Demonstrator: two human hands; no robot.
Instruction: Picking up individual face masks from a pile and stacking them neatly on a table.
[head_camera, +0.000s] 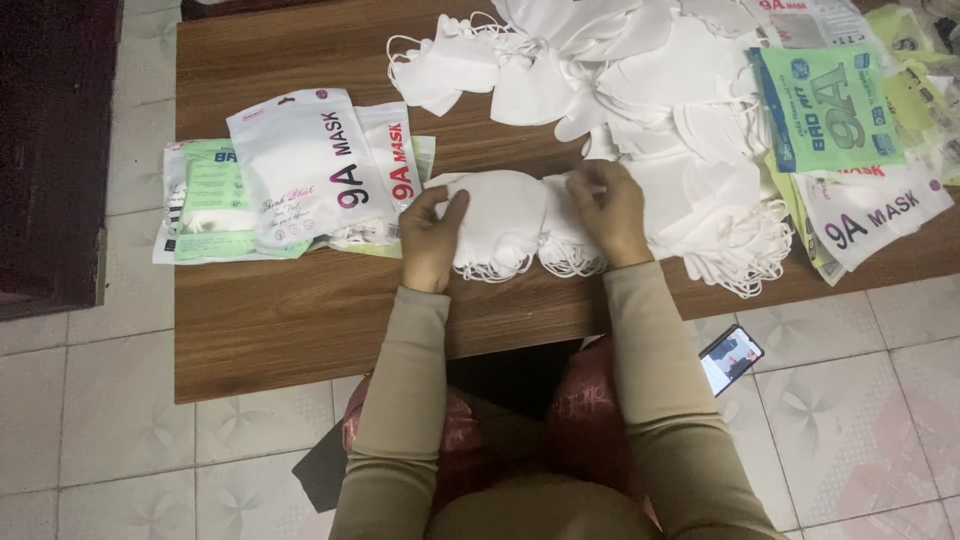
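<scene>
Stack of white face masks (505, 225) is lying mid-frame on the wooden table (300, 320), long axis running left-right. Left hand (432, 240) is gripping its left end, fingers curled over the edge; right hand (612, 212) is pinching the right end. Packed mask pouches (300, 170) are sitting at left, loose mask pile (680, 110) upper right, empty printed pouches (850, 140) far right, phone (731, 358) on the floor lower right. Nothing's blocking btwn hands.

White masks (505, 225), brown wood-grain table (290, 320), green packet (828, 108)
</scene>
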